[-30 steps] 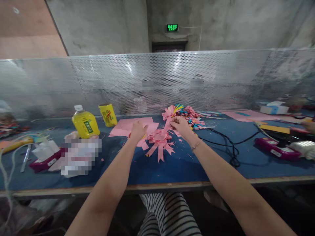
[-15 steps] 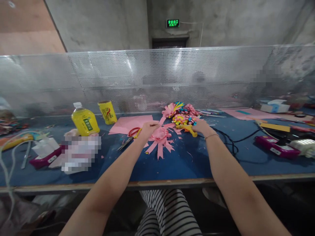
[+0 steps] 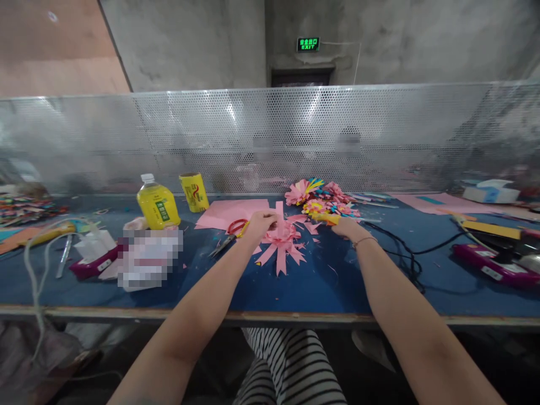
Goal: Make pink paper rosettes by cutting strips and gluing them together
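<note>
My left hand (image 3: 264, 223) pinches a pink paper strip (image 3: 279, 211), which stands upright above a pink paper flower (image 3: 282, 247). The flower lies on the blue tabletop with its cut petals spread toward me. My right hand (image 3: 346, 227) is closed around a yellow glue gun (image 3: 325, 218), whose front end points left toward the flower; its trigger is hidden. Beside my left forearm lie open scissors (image 3: 232, 239) with red and yellow handles. Behind my right hand is a heap of finished-looking colourful paper flowers (image 3: 318, 197).
Pink paper sheets (image 3: 230, 211) lie behind the scissors. A yellow liquid bottle (image 3: 158, 205) and a yellow cylinder (image 3: 194, 192) stand at left. Purple power strips (image 3: 491, 264) and a black cord (image 3: 399, 244) lie right. A perforated metal screen (image 3: 236, 135) borders the table's back.
The pink strip has gone from slanting to upright in my left hand. My right hand has turned slightly with the glue gun, now more level. The view has shifted left.
</note>
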Demonstrator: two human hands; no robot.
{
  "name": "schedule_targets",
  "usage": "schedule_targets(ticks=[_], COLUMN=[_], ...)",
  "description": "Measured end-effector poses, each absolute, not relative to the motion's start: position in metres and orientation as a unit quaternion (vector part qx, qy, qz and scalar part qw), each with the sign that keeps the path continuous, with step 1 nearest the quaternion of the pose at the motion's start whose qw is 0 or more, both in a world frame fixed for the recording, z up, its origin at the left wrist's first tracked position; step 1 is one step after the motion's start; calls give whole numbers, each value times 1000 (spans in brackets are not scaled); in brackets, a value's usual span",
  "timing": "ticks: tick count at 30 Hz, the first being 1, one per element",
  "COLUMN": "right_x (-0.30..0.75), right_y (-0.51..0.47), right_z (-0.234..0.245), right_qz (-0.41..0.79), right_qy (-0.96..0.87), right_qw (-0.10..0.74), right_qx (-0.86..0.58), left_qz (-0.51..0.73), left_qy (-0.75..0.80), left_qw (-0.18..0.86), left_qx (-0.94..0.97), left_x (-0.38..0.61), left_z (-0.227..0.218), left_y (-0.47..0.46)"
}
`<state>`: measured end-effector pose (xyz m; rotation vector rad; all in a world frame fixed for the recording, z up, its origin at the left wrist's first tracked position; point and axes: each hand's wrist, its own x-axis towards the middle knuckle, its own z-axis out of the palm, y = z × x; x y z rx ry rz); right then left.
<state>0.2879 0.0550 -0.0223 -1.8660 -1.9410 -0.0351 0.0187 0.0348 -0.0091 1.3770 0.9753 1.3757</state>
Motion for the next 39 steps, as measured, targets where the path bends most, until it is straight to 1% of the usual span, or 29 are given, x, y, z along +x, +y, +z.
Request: schedule_targets(ticks=[2, 4, 8, 17, 24, 39], right_x=[286, 279, 256, 212, 204, 207], right_y=[54, 53, 45, 18, 21, 20], right_z=[-16, -8, 5, 12, 8, 13], right_qz=[-8, -12, -33, -84, -102, -64], right_qy=[-666, -642, -666, -681, -678, -705], right_qw=[216, 245, 304, 370, 361, 376], right_qx=[-714, -727, -680, -626, -632, -598], left_qz=[559, 558, 547, 537, 534, 536], left_qy=[402, 411, 436, 450, 462, 448], left_qw=[457, 447, 417, 390, 390, 376], left_qx=[564, 566, 580, 598, 592, 609], left_x=[18, 17, 16, 17, 20, 18], left_z=[-10, -10, -9, -5, -1, -7], left_y=[35, 35, 35, 29, 24, 31])
